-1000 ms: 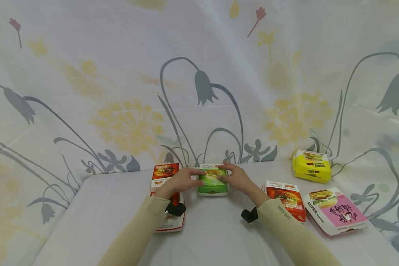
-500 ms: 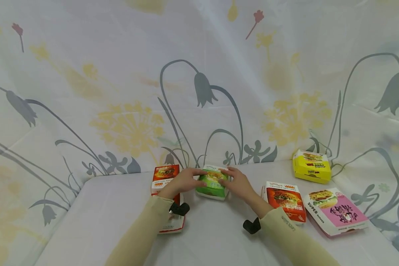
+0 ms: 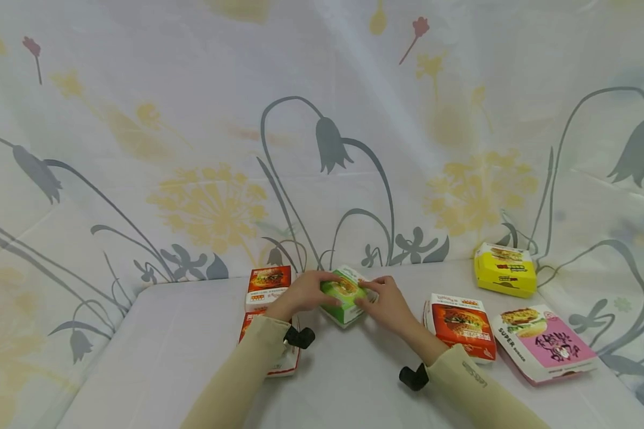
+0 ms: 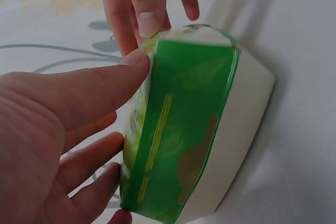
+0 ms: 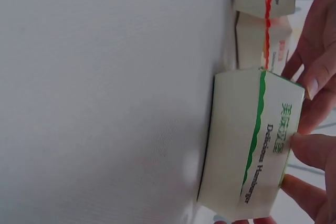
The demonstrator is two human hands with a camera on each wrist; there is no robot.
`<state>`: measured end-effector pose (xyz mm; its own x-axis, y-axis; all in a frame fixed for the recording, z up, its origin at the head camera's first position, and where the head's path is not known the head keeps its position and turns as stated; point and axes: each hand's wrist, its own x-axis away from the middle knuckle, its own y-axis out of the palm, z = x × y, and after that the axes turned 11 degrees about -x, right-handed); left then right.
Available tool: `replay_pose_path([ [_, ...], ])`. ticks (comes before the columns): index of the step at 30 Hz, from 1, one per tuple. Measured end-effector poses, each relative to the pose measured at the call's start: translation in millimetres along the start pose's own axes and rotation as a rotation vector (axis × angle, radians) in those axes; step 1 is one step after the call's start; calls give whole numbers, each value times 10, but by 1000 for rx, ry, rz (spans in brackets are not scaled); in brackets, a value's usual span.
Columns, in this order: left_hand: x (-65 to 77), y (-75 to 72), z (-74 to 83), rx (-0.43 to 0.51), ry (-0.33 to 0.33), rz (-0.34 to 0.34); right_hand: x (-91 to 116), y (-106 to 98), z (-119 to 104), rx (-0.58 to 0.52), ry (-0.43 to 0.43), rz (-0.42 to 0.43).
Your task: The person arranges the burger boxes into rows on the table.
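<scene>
A green and white hamburger box (image 3: 345,295) sits on the white-covered table in the middle of the head view, one corner toward me. My left hand (image 3: 305,293) grips its left side. In the left wrist view the left thumb (image 4: 105,85) lies along the lid's edge, with the fingers beyond it. From the other side my right hand (image 3: 389,307) holds the box, its thumb (image 5: 312,148) against the lid edge in the right wrist view. The white side wall (image 5: 236,140) there reads "Delicious Hamburger".
Two red burger boxes stand in line at the left, the farther one (image 3: 269,283) behind the nearer, which my left arm partly covers. To the right are another red box (image 3: 464,328), a pink box (image 3: 555,345) and a yellow box (image 3: 506,271). A flowered curtain (image 3: 220,119) hangs behind.
The green hamburger box has turned clockwise between my hands, from square-on to corner toward me. Both hands have turned with it, and the other boxes have stayed put.
</scene>
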<state>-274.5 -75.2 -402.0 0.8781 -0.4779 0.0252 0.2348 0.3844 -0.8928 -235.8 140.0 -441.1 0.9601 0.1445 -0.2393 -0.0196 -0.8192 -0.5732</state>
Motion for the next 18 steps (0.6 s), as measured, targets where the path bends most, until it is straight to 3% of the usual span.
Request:
replay_pose_path([
  [11, 10, -5, 59, -27, 1, -12, 85, -38, -25, 79, -55, -2],
  [18, 14, -25, 16, -4, 42, -45, -12, -103, 21, 3, -30, -37],
])
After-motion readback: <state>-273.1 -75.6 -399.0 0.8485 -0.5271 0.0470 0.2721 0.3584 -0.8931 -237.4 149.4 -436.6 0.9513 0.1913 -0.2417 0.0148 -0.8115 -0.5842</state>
